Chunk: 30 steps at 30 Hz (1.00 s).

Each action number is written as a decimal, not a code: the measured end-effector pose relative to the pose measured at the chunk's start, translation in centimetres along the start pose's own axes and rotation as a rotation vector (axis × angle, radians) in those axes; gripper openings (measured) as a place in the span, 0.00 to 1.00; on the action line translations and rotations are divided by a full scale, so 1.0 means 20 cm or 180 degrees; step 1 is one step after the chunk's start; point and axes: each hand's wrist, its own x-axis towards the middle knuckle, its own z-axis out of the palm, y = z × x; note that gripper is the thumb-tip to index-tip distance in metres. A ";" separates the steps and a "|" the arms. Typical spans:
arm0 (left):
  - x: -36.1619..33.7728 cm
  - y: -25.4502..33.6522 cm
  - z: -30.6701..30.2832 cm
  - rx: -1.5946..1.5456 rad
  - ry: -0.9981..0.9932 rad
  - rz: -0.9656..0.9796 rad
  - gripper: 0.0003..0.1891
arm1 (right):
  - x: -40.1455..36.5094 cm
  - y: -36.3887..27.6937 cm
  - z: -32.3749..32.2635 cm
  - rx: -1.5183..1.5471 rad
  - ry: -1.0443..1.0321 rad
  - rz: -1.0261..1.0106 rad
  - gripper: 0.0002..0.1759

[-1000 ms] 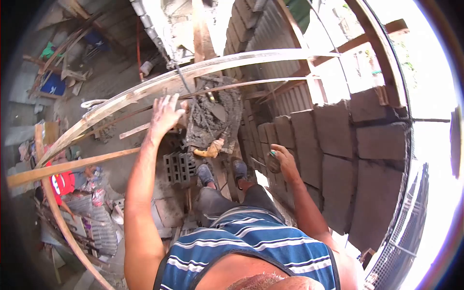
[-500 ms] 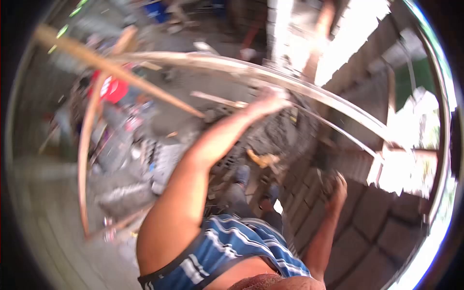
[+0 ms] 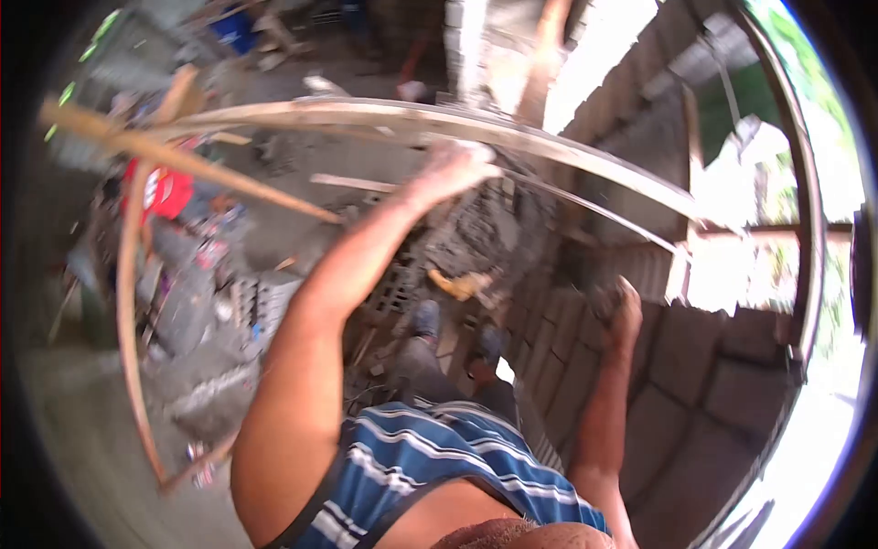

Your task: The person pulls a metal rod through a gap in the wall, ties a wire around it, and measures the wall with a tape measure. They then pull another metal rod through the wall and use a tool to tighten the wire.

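Note:
My left hand (image 3: 455, 170) reaches across the middle, pale with dust, its fingers closed at the near end of a thin rod (image 3: 594, 212). The rod runs from there down to the right. Just above this hand passes a long wooden beam (image 3: 585, 156). On the right, my right hand (image 3: 625, 313) is raised by the block wall (image 3: 700, 389), fingers curled. Something dark and grey shows at its fingers, too blurred to name. Below my left hand lie a heap of grey wet-looking mortar (image 3: 489, 224) and a yellow object (image 3: 459, 284).
A slanting wooden pole (image 3: 224, 171) and an upright timber (image 3: 128, 302) cross the left side. Behind them are a red item (image 3: 167, 190) and hollow blocks (image 3: 251, 302). A blue container (image 3: 234, 33) stands at the back. Rubble lies around my feet (image 3: 426, 320).
The view has swung, so most of the scene sits farther left. My left hand stays beside the beam and at the rod's end. My right hand has risen slightly, fingers still curled.

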 end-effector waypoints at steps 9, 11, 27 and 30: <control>-0.22 0.12 0.06 -0.0414 -0.0204 -0.0397 0.15 | 0.18 0.09 -0.03 0.0138 0.0001 -0.0049 0.16; -0.28 0.10 0.14 -0.0426 -0.0156 -0.0352 0.15 | 0.20 0.09 0.00 0.0259 0.0055 -0.0165 0.16; -1.18 -0.44 -0.22 -0.0768 -0.0248 -0.1348 0.13 | 0.51 0.19 -0.08 0.0731 0.0120 0.0757 0.20; -1.32 -0.53 -0.29 -0.1132 -0.0398 -0.1663 0.15 | 0.67 0.29 -0.19 0.0556 -0.0206 0.1040 0.21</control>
